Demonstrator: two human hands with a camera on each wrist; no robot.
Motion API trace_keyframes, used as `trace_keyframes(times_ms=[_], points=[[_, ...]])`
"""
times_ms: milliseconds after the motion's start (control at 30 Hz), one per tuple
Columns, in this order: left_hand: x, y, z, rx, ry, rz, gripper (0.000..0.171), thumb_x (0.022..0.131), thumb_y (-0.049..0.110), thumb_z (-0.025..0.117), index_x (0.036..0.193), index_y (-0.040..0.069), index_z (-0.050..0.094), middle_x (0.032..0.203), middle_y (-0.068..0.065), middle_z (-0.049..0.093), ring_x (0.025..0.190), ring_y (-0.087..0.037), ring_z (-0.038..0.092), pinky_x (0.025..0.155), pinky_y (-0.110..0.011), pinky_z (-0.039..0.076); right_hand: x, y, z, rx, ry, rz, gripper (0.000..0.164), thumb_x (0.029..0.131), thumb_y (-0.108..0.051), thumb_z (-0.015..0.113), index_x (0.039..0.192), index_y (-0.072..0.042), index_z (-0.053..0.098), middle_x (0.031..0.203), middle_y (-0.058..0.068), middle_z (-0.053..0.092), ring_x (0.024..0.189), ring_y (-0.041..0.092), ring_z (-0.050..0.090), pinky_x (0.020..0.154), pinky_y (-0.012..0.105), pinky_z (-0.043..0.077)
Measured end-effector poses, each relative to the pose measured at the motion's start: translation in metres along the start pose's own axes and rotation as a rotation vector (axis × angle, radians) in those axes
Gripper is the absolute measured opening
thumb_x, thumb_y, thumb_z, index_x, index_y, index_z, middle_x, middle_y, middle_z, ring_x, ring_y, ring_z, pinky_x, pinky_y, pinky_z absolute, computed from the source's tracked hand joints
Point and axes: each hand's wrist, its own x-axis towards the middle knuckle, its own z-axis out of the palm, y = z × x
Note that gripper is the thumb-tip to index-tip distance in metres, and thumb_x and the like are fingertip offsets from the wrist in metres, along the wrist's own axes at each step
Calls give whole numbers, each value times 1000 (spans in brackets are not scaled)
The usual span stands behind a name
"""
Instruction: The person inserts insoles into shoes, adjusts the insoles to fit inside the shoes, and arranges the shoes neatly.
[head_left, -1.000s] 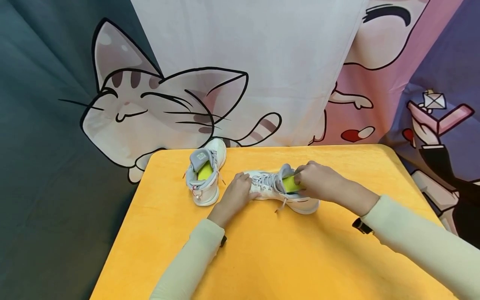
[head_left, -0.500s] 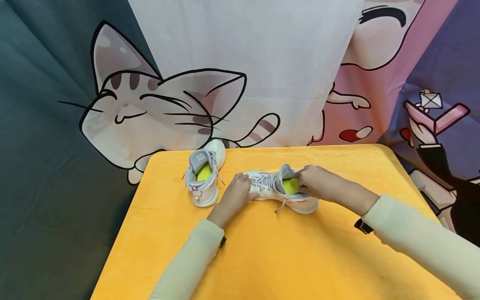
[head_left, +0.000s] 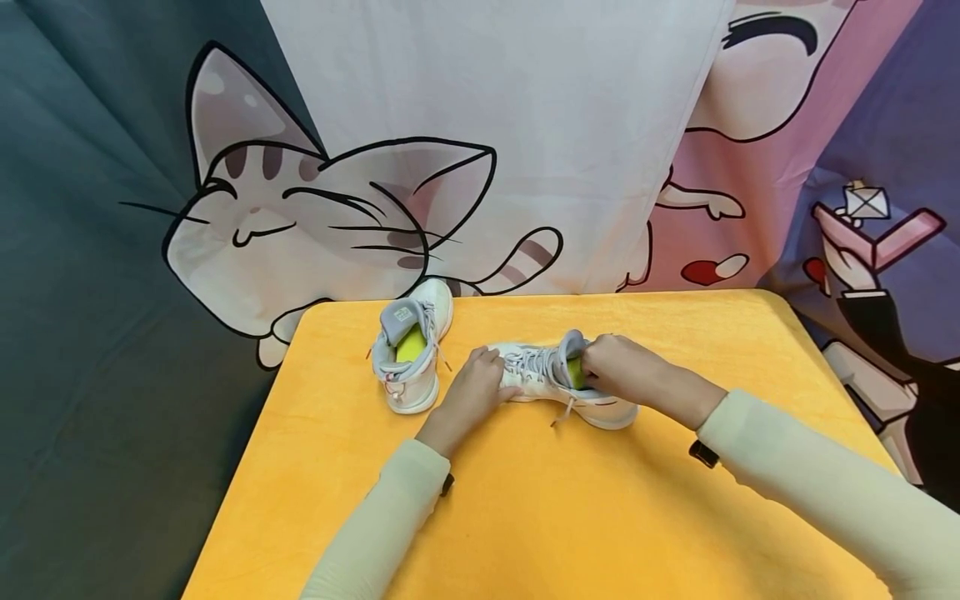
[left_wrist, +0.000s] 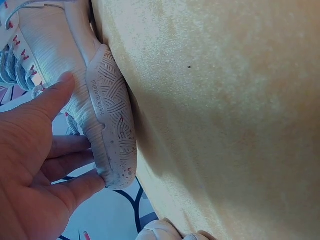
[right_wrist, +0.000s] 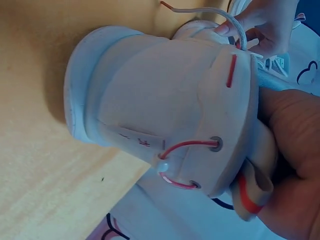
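A white lace-up sneaker (head_left: 528, 385) stands on the yellow table with its toe to the left. My left hand (head_left: 471, 385) grips its toe; in the left wrist view the thumb lies on the upper and the fingers curl round the front. My right hand (head_left: 621, 367) reaches into the shoe's opening, over a yellow-green insole (head_left: 575, 372). The right wrist view shows the sneaker's heel (right_wrist: 145, 90) with a red cord and pull tab beside that hand; its fingers are hidden inside, so I cannot tell whether they pinch the insole.
The matching sneaker (head_left: 414, 393) stands to the left, toe away, with a yellow-green insole (head_left: 410, 343) inside. Behind the yellow table (head_left: 540, 517) hangs a curtain (head_left: 555, 108) printed with cartoon figures, close to its far edge.
My right hand shifts slightly left and farther into the shoe's opening, covering more of the insole. The left hand stays on the toe.
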Motion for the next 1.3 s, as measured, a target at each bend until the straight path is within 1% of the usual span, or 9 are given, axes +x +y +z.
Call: trace_keyframes(times_ms=[133, 333, 500, 700, 900, 967, 1133, 1233, 1300], points=[[0, 0, 0, 5, -7, -3, 55, 90, 48, 78, 114, -1, 74, 133, -19, 67, 131, -37, 58, 112, -42, 49, 2, -3, -1, -12, -42, 24, 42, 85, 0, 77, 56, -18, 54, 53, -8, 44, 53, 6, 37, 50, 20, 33], [0, 0, 0, 11, -6, -3, 56, 90, 48, 77, 117, -1, 73, 134, -19, 67, 132, -37, 57, 112, -41, 48, 3, -9, -4, -57, -91, 103, 39, 88, -6, 77, 59, -20, 56, 57, -8, 49, 55, 8, 42, 51, 23, 37], [0, 1, 0, 8, -10, -2, 57, 90, 48, 77, 118, -1, 73, 135, -19, 66, 133, -37, 57, 112, -41, 49, 0, -13, -12, -23, -117, 146, 35, 88, -12, 81, 62, -19, 59, 60, -7, 52, 57, 9, 45, 52, 24, 38], [-1, 0, -2, -1, -10, -7, 58, 90, 48, 77, 119, -2, 72, 134, -18, 67, 132, -36, 57, 112, -41, 49, -5, -8, -24, 25, -85, 103, 34, 86, -7, 83, 62, -18, 62, 60, -8, 47, 58, 9, 40, 53, 22, 34], [-1, 0, -2, -8, -3, 4, 56, 91, 47, 77, 119, -2, 73, 134, -19, 67, 131, -36, 58, 112, -41, 49, -14, -1, -32, 19, -41, 64, 31, 86, -3, 82, 66, -21, 67, 66, -10, 55, 65, 10, 46, 60, 25, 42], [-1, -1, -2, -3, -3, 6, 56, 91, 47, 77, 119, -3, 72, 133, -19, 67, 131, -37, 58, 112, -41, 49, -17, 0, -34, 26, -47, 64, 27, 87, -2, 80, 70, -20, 70, 69, -10, 59, 67, 9, 49, 61, 26, 45], [-1, -1, -1, 1, -1, 7, 56, 91, 46, 77, 118, -3, 73, 133, -19, 67, 131, -37, 58, 112, -42, 48, -22, 2, -37, 50, -63, 55, 18, 88, -4, 80, 77, -18, 73, 73, -9, 61, 68, 7, 51, 61, 26, 47], [-1, 0, 0, -1, 0, 5, 56, 91, 47, 77, 118, -3, 73, 134, -19, 67, 131, -37, 58, 113, -42, 48, -25, 2, -36, 72, -64, 18, 13, 87, -8, 82, 81, -16, 75, 75, -9, 63, 69, 6, 51, 62, 25, 48], [-1, 0, 0, -2, -2, 4, 57, 91, 47, 77, 118, -3, 73, 134, -19, 67, 132, -37, 58, 113, -42, 47, -27, 2, -34, 84, -68, -15, 13, 87, -9, 82, 80, -17, 74, 74, -10, 62, 69, 5, 50, 61, 24, 46]])
